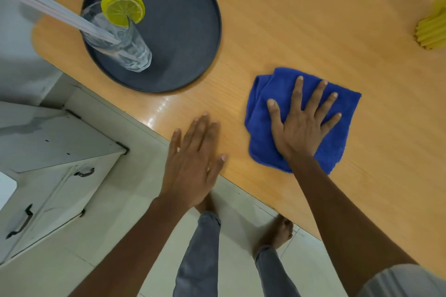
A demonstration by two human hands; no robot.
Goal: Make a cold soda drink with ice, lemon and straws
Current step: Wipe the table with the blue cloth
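Note:
A tall clear glass with ice stands on a round dark tray at the table's far left. A lemon slice sits on its rim, and pale straws lean out of it to the upper left. My right hand lies flat, fingers spread, pressing on a folded blue cloth on the wooden table. My left hand rests flat and open at the table's near edge, holding nothing, left of the cloth.
A yellow ribbed object stands at the right edge of the table. A white cabinet with dark handles is below left of the table. My legs and bare feet show on the tiled floor.

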